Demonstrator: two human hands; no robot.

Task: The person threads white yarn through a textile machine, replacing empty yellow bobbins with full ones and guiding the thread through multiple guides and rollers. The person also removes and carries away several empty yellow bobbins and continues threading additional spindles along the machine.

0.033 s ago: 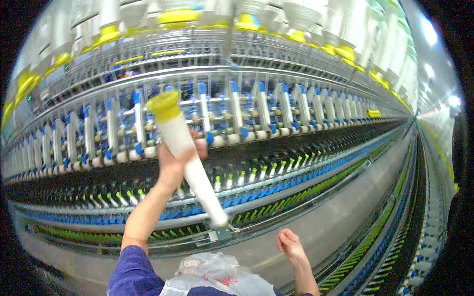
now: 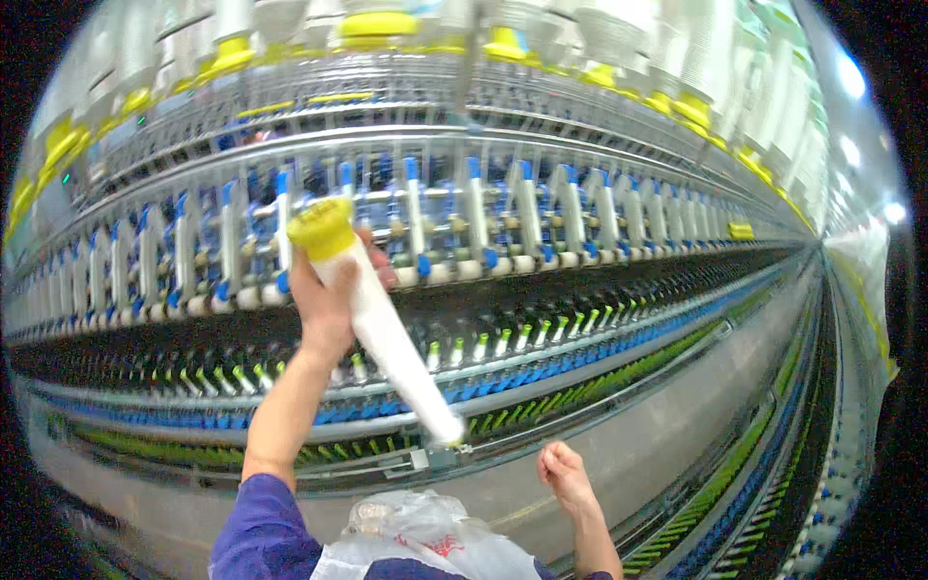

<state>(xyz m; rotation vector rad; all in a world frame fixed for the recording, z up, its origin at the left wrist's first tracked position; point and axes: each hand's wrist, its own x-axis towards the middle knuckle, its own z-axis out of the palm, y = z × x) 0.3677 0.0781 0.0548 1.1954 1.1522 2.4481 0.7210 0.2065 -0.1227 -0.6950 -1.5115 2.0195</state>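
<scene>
My left hand (image 2: 324, 307) is raised in front of a long spinning frame (image 2: 619, 362), its fingers wrapped round a roving bobbin. The white roving bobbin (image 2: 391, 338) has a yellow flanged end (image 2: 323, 228) at the top and tilts so its lower tip points down to the right. That grip is just below the yellow end. Lower down on the right, apart from the machine, my right hand (image 2: 565, 472) is closed with fingertips pinched together. Whatever it might hold is too small to see.
White roving bobbins with yellow ends (image 2: 692, 106) hang in a row overhead. Blue-topped white drafting arms (image 2: 476, 208) line the frame above green-tipped spindles (image 2: 481, 346). A narrow aisle runs off at right. A translucent white plastic bag (image 2: 425, 527) covers my front.
The yellow end of the roving bobbin has come down closer to my left hand, and the lower tip has swung slightly right. My right hand stays nearly in place.
</scene>
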